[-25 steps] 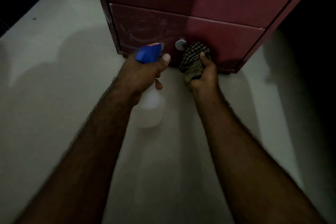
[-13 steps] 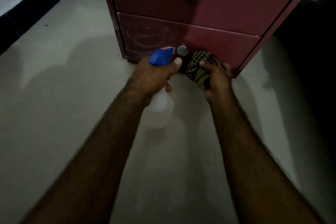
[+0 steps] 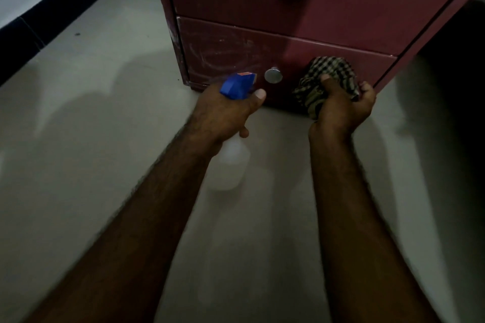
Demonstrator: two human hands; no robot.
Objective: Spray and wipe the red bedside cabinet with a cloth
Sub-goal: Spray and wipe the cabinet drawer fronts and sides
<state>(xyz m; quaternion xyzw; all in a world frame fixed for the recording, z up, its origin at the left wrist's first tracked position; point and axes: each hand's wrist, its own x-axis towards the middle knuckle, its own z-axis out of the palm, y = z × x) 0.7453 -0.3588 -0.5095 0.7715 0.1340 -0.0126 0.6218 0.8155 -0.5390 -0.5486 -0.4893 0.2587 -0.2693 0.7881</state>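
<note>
The red bedside cabinet point(image 3: 341, 10) fills the top of the view, with two drawer fronts and round metal knobs; the lower drawer point(image 3: 225, 52) shows pale smears. My left hand point(image 3: 225, 113) grips a spray bottle point(image 3: 231, 168) with a blue head pointed at the lower drawer near its knob point(image 3: 273, 75). My right hand point(image 3: 341, 107) holds a bunched checked cloth point(image 3: 328, 71) pressed against the right part of the lower drawer front.
Pale floor point(image 3: 91, 126) spreads left of and below the cabinet. A white wall with a black skirting point(image 3: 52, 13) runs along the upper left. A dark gap point(image 3: 459, 60) lies to the right of the cabinet.
My right hand has slid the cloth to the right along the lower drawer, away from the knob. My left hand keeps the bottle aimed at the drawer. The camera has shifted, bringing the cabinet lower in view.
</note>
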